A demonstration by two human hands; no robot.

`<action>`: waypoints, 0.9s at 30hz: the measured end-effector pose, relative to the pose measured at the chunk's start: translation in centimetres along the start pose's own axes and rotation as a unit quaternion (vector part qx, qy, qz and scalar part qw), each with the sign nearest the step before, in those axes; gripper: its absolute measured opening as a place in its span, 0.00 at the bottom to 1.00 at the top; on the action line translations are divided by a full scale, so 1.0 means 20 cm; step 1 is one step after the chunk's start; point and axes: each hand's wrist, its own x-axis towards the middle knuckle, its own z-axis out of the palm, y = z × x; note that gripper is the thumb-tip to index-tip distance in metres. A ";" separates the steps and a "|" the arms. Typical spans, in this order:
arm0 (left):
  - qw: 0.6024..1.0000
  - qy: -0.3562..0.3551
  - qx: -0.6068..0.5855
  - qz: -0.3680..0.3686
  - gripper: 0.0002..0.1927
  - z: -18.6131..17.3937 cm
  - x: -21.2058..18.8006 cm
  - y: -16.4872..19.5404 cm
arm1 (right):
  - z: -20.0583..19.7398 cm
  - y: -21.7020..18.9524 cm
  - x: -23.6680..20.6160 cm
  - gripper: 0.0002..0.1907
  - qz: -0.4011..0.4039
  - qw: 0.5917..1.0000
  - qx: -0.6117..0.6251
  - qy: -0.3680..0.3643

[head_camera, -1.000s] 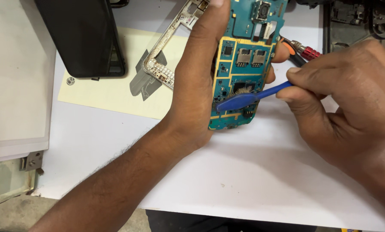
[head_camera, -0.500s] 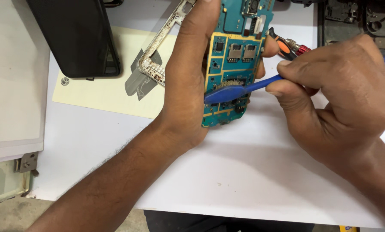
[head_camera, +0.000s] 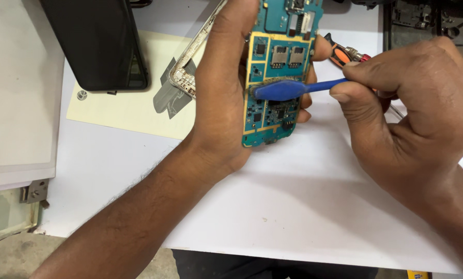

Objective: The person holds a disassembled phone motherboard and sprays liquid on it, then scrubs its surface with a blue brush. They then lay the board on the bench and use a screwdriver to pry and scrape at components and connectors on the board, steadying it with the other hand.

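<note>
My left hand (head_camera: pixel 222 98) grips a teal phone circuit board (head_camera: pixel 278 57) upright, with gold traces and two metal card slots facing me. My fingers wrap behind it and the thumb side covers its left edge. My right hand (head_camera: pixel 412 113) pinches a blue plastic pry tool (head_camera: pixel 293 89). The tool's flat tip lies across the middle of the board, against a component near its left edge. The board's top end runs out of view.
A black phone body (head_camera: pixel 99 44) lies on a cream paper sheet (head_camera: pixel 133 101) at the upper left, with a silver phone frame (head_camera: pixel 187 67) beside it. An orange-handled screwdriver (head_camera: pixel 342 54) rests behind my right hand. Dark trays (head_camera: pixel 428 20) sit at the top right. The white table's edge (head_camera: pixel 304 256) runs below.
The blue tool's tip has slid left across the board toward its left edge. Both hands and the board sit slightly lower and more to the left in view.
</note>
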 end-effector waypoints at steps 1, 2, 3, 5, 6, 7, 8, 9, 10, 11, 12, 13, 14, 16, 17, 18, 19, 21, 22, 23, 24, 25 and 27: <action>1.000 0.002 0.005 0.009 0.38 -0.01 0.00 0.00 | 0.00 0.00 0.00 0.11 0.002 1.000 0.001 -0.002; 1.000 0.005 0.010 0.018 0.38 -0.01 0.00 0.00 | 0.00 0.01 0.00 0.11 0.008 1.000 0.004 -0.002; 0.999 0.004 0.034 0.041 0.38 -0.02 -0.01 0.00 | 0.00 0.01 -0.01 0.11 0.008 1.000 0.006 -0.002; 0.996 -0.001 0.050 0.068 0.38 -0.04 -0.01 -0.01 | 0.01 0.00 -0.02 0.12 0.002 1.000 0.010 -0.005; 0.996 -0.006 0.042 0.072 0.38 -0.05 -0.01 -0.01 | 0.01 0.00 -0.02 0.12 0.000 1.000 0.009 -0.006; 0.996 -0.013 0.031 0.079 0.37 -0.06 -0.01 -0.02 | 0.02 0.00 -0.02 0.12 -0.001 1.000 0.009 -0.007; 0.996 -0.021 0.020 0.085 0.36 -0.07 -0.01 -0.03 | 0.02 -0.01 -0.03 0.12 0.003 1.000 0.008 -0.008; 0.995 -0.031 0.006 0.093 0.36 -0.08 -0.02 -0.03 | 0.03 -0.02 -0.03 0.12 0.009 1.000 0.011 -0.008; 0.995 -0.038 -0.012 0.095 0.35 -0.09 -0.02 -0.04 | 0.03 -0.02 -0.03 0.12 0.015 1.000 0.014 -0.008; 0.994 -0.044 -0.030 0.097 0.35 -0.10 -0.03 -0.04 | 0.04 -0.03 -0.03 0.13 0.022 1.000 0.020 -0.008; 0.993 -0.048 -0.050 0.093 0.35 -0.10 -0.04 -0.05 | 0.04 -0.04 -0.03 0.13 0.023 0.999 0.024 -0.010; 0.993 -0.051 -0.060 0.091 0.35 -0.11 -0.05 -0.05 | 0.04 -0.05 -0.03 0.14 0.024 0.999 0.027 -0.012; 0.992 -0.054 -0.070 0.089 0.35 -0.11 -0.05 -0.06 | 0.05 -0.05 -0.03 0.14 0.019 0.999 0.029 -0.017; 0.992 -0.055 -0.073 0.086 0.35 -0.10 -0.05 -0.07 | 0.05 -0.07 -0.02 0.14 0.008 0.999 0.030 -0.020; 0.992 -0.055 -0.078 0.084 0.35 -0.10 -0.05 -0.07 | 0.05 -0.08 -0.03 0.14 0.004 0.999 0.028 -0.018; 0.992 -0.055 -0.087 0.079 0.35 -0.09 -0.05 -0.07 | 0.05 -0.08 -0.02 0.15 0.000 1.000 0.026 -0.015; 0.992 -0.052 -0.091 0.072 0.34 -0.08 -0.04 -0.06 | 0.04 -0.09 -0.03 0.15 -0.004 1.000 0.024 -0.012; 0.993 -0.043 -0.092 0.057 0.34 -0.06 -0.05 -0.05 | 0.02 -0.08 -0.03 0.16 -0.006 1.000 0.019 -0.007; 0.994 -0.042 -0.083 0.054 0.34 -0.05 -0.05 -0.04 | 0.02 -0.08 -0.03 0.16 -0.005 1.000 0.017 -0.005; 0.995 -0.041 -0.074 0.050 0.34 -0.04 -0.05 -0.03 | 0.01 -0.07 -0.03 0.16 0.001 1.000 0.020 -0.005; 0.996 -0.046 -0.059 0.052 0.35 -0.02 -0.05 -0.02 | 0.00 -0.07 -0.03 0.17 -0.001 1.000 0.016 -0.003; 0.997 -0.044 -0.050 0.044 0.36 -0.01 -0.05 -0.01 | 0.00 -0.06 -0.03 0.17 -0.004 1.000 0.013 -0.002; 0.999 -0.034 -0.036 0.017 0.38 0.01 -0.06 0.01 | 0.00 -0.04 -0.03 0.17 -0.008 1.000 0.008 0.006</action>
